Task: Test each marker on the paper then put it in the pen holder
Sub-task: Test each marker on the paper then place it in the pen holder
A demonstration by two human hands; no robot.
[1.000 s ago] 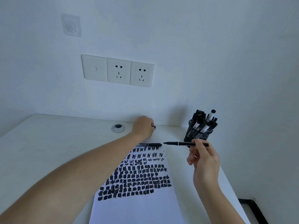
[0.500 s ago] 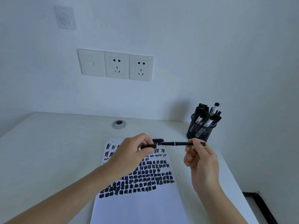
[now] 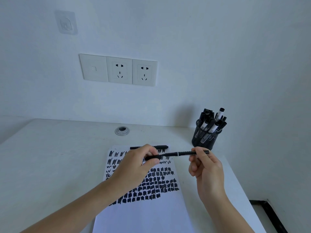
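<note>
A thin black marker (image 3: 182, 154) is held level above the paper (image 3: 151, 214). My right hand (image 3: 206, 169) pinches its right end. My left hand (image 3: 136, 165) grips a black cap (image 3: 152, 157) that meets the marker's left tip. The white paper lies on the desk, covered with rows of black test strokes. Another black marker (image 3: 161, 147) lies across the paper's far edge, partly hidden by my left hand. The black mesh pen holder (image 3: 204, 137) stands at the right, near the wall, holding several markers.
The white desk (image 3: 50, 157) meets the wall at the back and ends at the right just past the holder. A round cable grommet (image 3: 122, 131) sits in the desk behind the paper. Wall sockets (image 3: 118, 69) are above it.
My left hand came back from the far edge of the desk holding a cap and brought it up to the tip of the marker in my right hand.
</note>
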